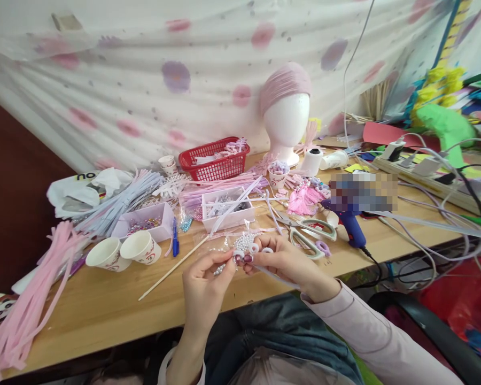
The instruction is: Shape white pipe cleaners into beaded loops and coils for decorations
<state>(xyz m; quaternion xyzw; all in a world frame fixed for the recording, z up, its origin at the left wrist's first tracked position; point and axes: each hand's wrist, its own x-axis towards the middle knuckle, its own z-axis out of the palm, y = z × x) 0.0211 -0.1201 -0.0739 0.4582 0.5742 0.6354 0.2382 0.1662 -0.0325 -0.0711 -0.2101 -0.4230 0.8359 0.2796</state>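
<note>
Between my two hands, above the front edge of the table, is a small beaded ornament with dark pink shiny beads and curled white fuzzy loops. My left hand is closed, its thumb and fingertips pinching the ornament's left side. From the other side my right hand grips the ornament too, and a pale fuzzy strip trails beneath that hand. Just behind the fingers lie white pearl beads on clear plastic. Fingers hide part of the ornament.
Scissors and a blue glue gun lie to the right. Paper cups, a blue pen and a wooden stick are left. Behind stand a red basket, white boxes and a foam head.
</note>
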